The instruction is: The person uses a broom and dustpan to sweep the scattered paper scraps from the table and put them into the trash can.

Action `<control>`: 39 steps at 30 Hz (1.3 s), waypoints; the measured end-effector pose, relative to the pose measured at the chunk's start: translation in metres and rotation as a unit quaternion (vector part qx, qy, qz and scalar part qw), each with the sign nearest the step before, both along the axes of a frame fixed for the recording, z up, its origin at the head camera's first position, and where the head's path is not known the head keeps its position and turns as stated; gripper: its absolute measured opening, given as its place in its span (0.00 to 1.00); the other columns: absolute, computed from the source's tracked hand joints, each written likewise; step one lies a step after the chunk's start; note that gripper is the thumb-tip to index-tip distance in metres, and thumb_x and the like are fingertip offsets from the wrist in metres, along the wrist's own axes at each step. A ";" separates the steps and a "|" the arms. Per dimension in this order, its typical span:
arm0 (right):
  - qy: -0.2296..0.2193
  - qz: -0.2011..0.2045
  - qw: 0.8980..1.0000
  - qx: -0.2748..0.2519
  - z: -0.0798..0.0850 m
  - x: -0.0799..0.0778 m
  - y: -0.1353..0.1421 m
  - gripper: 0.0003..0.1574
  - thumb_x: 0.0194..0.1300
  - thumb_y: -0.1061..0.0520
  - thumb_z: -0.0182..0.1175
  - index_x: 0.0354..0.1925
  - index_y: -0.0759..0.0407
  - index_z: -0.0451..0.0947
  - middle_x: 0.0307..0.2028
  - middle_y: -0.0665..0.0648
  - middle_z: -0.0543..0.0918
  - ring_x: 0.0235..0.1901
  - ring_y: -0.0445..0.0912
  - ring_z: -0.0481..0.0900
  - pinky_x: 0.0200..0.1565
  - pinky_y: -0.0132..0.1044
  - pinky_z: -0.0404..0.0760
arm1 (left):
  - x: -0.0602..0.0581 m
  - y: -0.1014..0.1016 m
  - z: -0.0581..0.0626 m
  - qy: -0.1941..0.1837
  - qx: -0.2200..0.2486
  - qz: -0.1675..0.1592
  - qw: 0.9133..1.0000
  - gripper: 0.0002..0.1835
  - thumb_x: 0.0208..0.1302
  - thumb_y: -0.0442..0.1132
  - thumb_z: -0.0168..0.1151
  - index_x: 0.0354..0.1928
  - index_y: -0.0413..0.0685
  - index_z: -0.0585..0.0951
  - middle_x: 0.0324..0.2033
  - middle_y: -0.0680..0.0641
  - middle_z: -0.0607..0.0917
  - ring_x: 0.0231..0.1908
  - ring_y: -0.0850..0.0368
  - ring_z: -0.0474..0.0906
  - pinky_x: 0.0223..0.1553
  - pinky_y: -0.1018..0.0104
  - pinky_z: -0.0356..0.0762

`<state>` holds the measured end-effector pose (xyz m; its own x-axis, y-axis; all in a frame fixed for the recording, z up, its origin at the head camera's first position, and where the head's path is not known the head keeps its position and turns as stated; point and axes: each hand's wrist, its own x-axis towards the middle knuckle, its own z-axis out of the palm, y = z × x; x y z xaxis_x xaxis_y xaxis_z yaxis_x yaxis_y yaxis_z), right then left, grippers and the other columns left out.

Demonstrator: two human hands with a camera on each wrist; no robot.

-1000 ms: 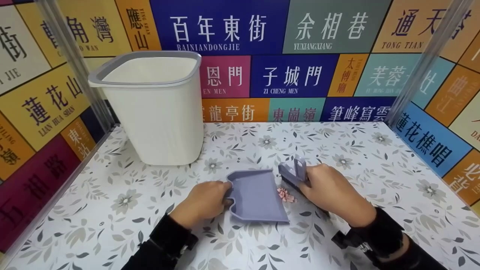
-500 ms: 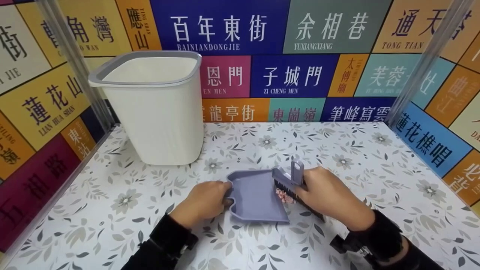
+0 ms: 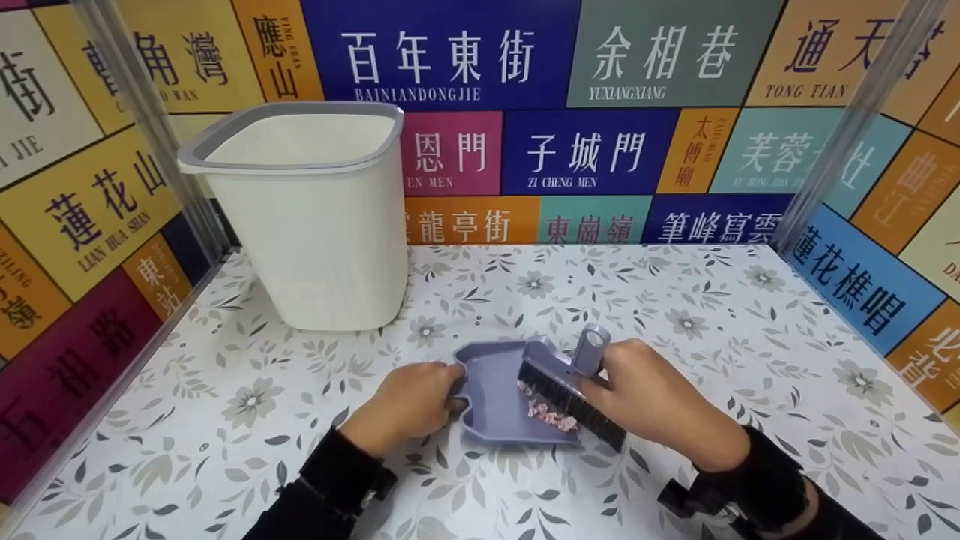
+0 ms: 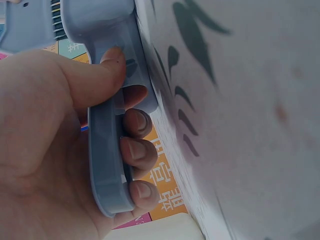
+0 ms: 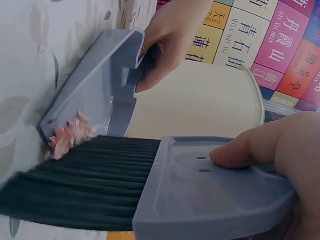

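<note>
My left hand [image 3: 409, 401] grips the handle of a grey-purple dustpan [image 3: 491, 397] lying on the table; in the left wrist view the fingers [image 4: 137, 150] wrap round that handle. With my right hand [image 3: 652, 394] I hold a matching hand brush [image 3: 559, 360], its thumb on the brush's back in the right wrist view. The dark bristles [image 5: 85, 185] lean over the dustpan's open front edge. Small pink scraps [image 3: 551, 415] lie just inside that edge, right against the bristles, and show again as pink bits [image 5: 70, 135] in the right wrist view.
A tall white bin [image 3: 315, 247] with a grey rim stands at the back left of the table. The tabletop [image 3: 720, 337] has a leaf and flower print. Colourful panels with Chinese lettering [image 3: 442, 60] wall in the back and sides.
My right hand has brought the brush leftward onto the dustpan's front. The pink scraps have moved from the table at its edge into the dustpan. The left hand and dustpan stay put.
</note>
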<state>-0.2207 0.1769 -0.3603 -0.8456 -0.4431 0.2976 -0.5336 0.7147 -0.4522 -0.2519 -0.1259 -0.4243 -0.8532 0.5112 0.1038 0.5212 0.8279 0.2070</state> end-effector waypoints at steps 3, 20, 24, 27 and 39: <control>0.020 0.003 1.000 -0.008 0.005 0.001 0.003 0.04 0.64 0.65 0.69 0.38 0.59 0.89 0.31 0.55 0.90 0.20 0.36 0.72 0.24 0.33 0.78 | 0.000 0.000 0.000 0.003 -0.004 0.001 1.000 0.10 0.68 0.41 0.73 0.42 0.45 0.81 0.30 0.47 0.83 0.34 0.46 0.83 0.40 0.48 0.85; 0.065 -0.079 0.992 0.068 -0.004 -0.010 0.010 0.18 0.66 0.62 0.69 0.22 0.54 0.74 0.18 0.49 0.74 0.18 0.43 0.70 0.21 0.41 0.72 | 0.000 0.000 0.000 -0.007 -0.004 0.009 1.000 0.10 0.69 0.41 0.72 0.40 0.46 0.81 0.29 0.48 0.82 0.33 0.47 0.82 0.39 0.49 0.84; 0.051 -0.071 0.994 0.068 -0.007 -0.006 0.005 0.19 0.63 0.65 0.68 0.20 0.53 0.72 0.17 0.48 0.74 0.17 0.42 0.70 0.19 0.38 0.73 | 0.000 0.001 -0.001 -0.004 -0.005 0.009 1.000 0.09 0.69 0.40 0.72 0.40 0.47 0.80 0.29 0.49 0.81 0.34 0.47 0.82 0.39 0.50 0.84; 0.036 -0.071 0.995 0.064 -0.007 -0.002 0.002 0.18 0.62 0.65 0.67 0.20 0.53 0.73 0.16 0.48 0.73 0.16 0.41 0.70 0.18 0.37 0.72 | 0.000 0.001 -0.002 -0.004 -0.003 0.008 1.000 0.09 0.69 0.41 0.72 0.40 0.47 0.80 0.30 0.49 0.82 0.35 0.47 0.83 0.41 0.49 0.85; 0.003 -0.062 0.997 0.035 -0.006 0.009 -0.013 0.15 0.65 0.63 0.70 0.23 0.55 0.77 0.16 0.47 0.71 0.15 0.39 0.67 0.17 0.35 0.68 | -0.002 0.000 -0.002 -0.008 -0.001 0.009 1.000 0.09 0.68 0.40 0.72 0.42 0.47 0.81 0.33 0.47 0.84 0.37 0.45 0.84 0.44 0.48 0.86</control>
